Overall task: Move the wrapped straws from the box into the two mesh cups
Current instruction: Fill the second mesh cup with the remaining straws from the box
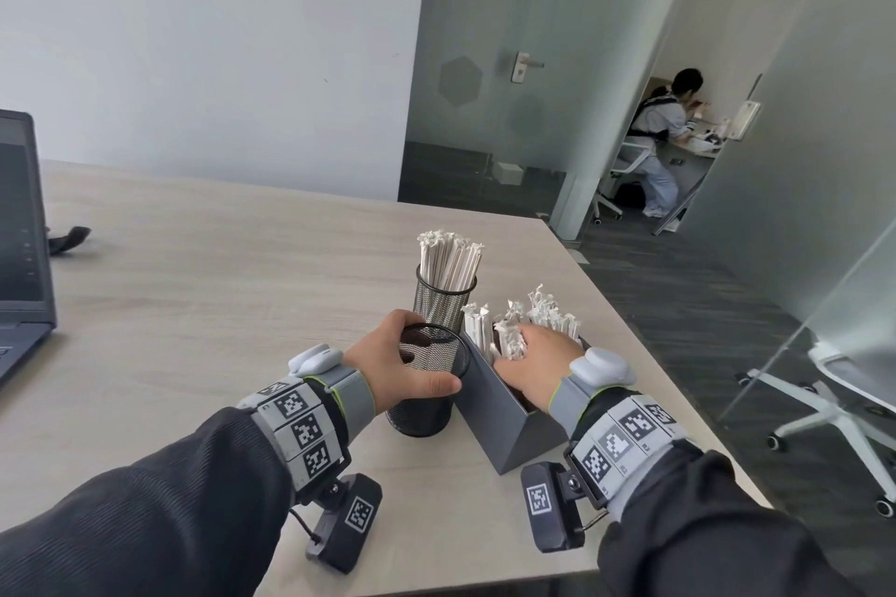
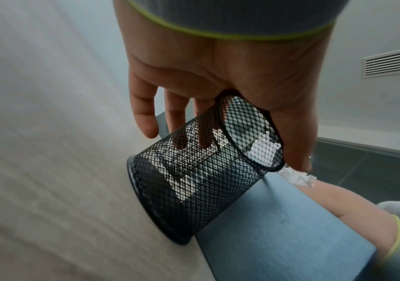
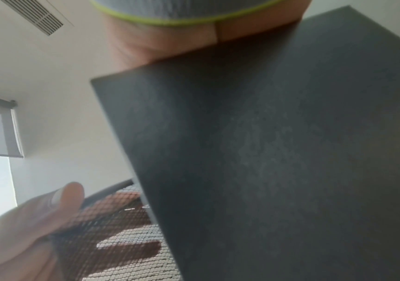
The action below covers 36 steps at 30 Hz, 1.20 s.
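Both hands' fingers (image 1: 395,330) curled, gripping

Far mesh cup (image 1: 444,302) full of straws (image 1: 448,263); near cup (image 1: 426,383) empty.

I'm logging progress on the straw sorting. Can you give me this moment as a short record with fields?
far mesh cup: upright, full of wrapped straws
near mesh cup: on the table, looks empty, touching the box
box: grey, open top, wrapped straws standing inside
left hand: grips the near mesh cup around its rim
right hand: inside the box, fingers around a bunch of straws
table: light wood
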Each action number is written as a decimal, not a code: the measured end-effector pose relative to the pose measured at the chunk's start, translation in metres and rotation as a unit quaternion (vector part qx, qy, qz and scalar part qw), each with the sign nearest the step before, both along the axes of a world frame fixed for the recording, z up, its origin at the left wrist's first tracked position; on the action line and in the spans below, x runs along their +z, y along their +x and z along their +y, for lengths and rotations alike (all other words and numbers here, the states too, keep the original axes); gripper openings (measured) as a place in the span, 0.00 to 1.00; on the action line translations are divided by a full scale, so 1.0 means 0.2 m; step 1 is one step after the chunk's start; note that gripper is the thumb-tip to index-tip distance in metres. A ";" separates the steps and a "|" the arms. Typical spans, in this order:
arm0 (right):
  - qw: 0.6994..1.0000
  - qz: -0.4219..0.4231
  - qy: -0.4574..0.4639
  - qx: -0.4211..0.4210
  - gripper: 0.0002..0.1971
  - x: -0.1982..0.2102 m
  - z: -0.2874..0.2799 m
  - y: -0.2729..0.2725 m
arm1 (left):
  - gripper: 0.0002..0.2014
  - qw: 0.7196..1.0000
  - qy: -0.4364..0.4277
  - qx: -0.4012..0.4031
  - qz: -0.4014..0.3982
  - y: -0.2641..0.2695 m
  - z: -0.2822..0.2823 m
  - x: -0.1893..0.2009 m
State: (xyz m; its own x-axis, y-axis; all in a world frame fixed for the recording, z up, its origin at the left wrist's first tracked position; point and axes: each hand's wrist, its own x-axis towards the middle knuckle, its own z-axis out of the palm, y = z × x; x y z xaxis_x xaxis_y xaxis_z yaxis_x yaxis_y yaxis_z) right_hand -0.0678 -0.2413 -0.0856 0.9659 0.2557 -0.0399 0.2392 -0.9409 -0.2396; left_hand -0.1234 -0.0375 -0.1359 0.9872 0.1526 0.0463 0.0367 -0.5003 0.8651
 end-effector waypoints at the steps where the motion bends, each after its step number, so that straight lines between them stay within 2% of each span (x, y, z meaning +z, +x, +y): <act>1: 1.000 -0.005 0.017 -0.012 0.26 0.01 -0.01 -0.01 | 0.50 1.000 0.000 -0.001 0.000 0.00 0.00 0.00; 6: 0.993 -0.011 0.110 -0.047 0.01 0.02 -0.02 -0.03 | 0.50 1.000 0.004 -0.004 0.005 0.00 0.00 0.01; 9: 0.980 -0.019 0.186 -0.069 0.11 0.02 -0.02 -0.03 | 0.51 1.000 0.009 -0.012 0.016 -0.01 0.00 0.02; 11: 0.967 -0.021 0.240 -0.080 0.15 0.04 -0.03 -0.05 | 0.52 1.000 0.007 -0.020 0.022 -0.02 0.01 0.03; 19: 0.907 -0.077 0.393 -0.129 0.14 0.20 -0.14 -0.08 | 0.49 0.998 0.008 -0.047 0.029 -0.08 0.04 0.00; 21: 0.878 -0.097 0.447 -0.143 0.16 0.26 -0.17 -0.08 | 0.48 0.998 0.000 -0.058 0.026 -0.09 0.03 0.00; 25: 0.813 -0.125 0.547 -0.154 0.06 0.39 -0.17 -0.10 | 0.47 0.997 -0.003 -0.068 0.020 -0.10 0.01 0.00; 27: 0.781 -0.121 0.594 -0.154 0.05 0.41 -0.15 -0.11 | 0.48 0.997 -0.006 -0.074 0.022 -0.10 0.01 0.00; 29: 0.764 -0.092 0.621 -0.145 0.07 0.41 -0.10 -0.12 | 0.48 0.996 -0.011 -0.082 0.027 -0.11 0.01 -0.01; 32: 0.772 -0.040 0.626 -0.105 0.11 0.36 0.00 -0.15 | 0.49 0.995 -0.008 -0.096 0.034 -0.11 0.01 -0.01; 34: 0.796 -0.013 0.600 -0.086 0.13 0.30 0.06 -0.17 | 0.49 0.994 -0.007 -0.106 0.035 -0.12 0.00 0.00; 36: 0.836 -0.013 0.543 -0.072 0.11 0.21 0.12 -0.17 | 0.50 0.993 -0.005 -0.116 0.034 -0.13 0.00 0.01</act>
State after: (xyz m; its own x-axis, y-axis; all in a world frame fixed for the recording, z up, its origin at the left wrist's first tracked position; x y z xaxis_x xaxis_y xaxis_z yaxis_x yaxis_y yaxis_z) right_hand -0.1024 -0.2165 -0.0428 0.9867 0.0088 0.1626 0.1612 -0.1908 -0.9683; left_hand -0.1500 -0.0380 -0.1339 0.9967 -0.0784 -0.0218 -0.0199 -0.4943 0.8690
